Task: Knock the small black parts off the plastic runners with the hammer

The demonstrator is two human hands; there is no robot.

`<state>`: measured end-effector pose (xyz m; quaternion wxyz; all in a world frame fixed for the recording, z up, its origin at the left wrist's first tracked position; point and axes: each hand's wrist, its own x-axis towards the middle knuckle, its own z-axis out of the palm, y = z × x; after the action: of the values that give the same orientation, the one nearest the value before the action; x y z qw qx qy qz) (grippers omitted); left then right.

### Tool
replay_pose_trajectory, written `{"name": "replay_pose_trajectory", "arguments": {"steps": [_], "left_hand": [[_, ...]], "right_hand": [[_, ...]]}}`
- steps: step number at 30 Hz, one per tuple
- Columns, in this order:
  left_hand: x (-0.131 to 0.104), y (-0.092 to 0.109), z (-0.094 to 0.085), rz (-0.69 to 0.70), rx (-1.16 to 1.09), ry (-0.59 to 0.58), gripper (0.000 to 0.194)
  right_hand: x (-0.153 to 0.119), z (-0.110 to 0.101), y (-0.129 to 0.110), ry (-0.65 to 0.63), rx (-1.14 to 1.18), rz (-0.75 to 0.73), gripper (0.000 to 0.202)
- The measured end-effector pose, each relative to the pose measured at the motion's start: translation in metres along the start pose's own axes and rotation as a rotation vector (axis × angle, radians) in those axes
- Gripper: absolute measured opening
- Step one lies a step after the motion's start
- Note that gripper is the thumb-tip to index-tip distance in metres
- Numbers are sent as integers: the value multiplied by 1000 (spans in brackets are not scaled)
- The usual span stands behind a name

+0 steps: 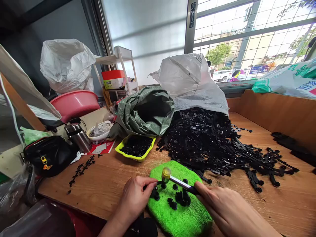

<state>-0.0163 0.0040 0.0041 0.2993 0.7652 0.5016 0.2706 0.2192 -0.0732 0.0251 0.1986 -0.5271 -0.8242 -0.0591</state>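
Head view cuts both forearms at the lower edge; the right hand (223, 205) is clenched round the dark handle of a small mallet (178, 181), its yellow head resting over the green pad (181, 219); the left hand (135, 197) pinches a black plastic piece (155, 195) at the pad's left edge, its shape largely hidden by the fingers; roughly eight small black parts sit on the pad, though some clump together and resist counting; one yellow tray (120, 149) holds more, too dark to number; one heap of black strips (217, 144) spills from a white sack (192, 82) onto the wooden table (103, 184), beyond counting.
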Motion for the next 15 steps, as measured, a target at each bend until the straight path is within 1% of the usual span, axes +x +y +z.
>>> {"name": "replay_pose_trajectory", "arguments": {"steps": [2, 7, 9, 10, 12, 13, 15], "left_hand": [[1, 1, -1, -9, -8, -13, 26], [3, -1, -1, 11, -58, -33, 27], [4, -3, 0, 0, -126, -31, 29], [4, -4, 1, -21, -199, -22, 30], [4, -5, 0, -119, -446, -9, 30], [4, -4, -1, -187, -602, -9, 31], [7, 0, -4, -286, -879, -16, 37]], "right_hand": [[2, 0, -1, 14, 16, 32, 29], [2, 2, -3, -98, -8, 59, 31], [-4, 0, 1, -81, 9, 70, 35], [-9, -2, 4, -53, 50, 98, 37], [-23, -5, 11, 39, 224, 220, 36], [-31, -6, 14, 92, 354, 324, 35], [-48, -3, 19, 193, 672, 601, 35]]}}
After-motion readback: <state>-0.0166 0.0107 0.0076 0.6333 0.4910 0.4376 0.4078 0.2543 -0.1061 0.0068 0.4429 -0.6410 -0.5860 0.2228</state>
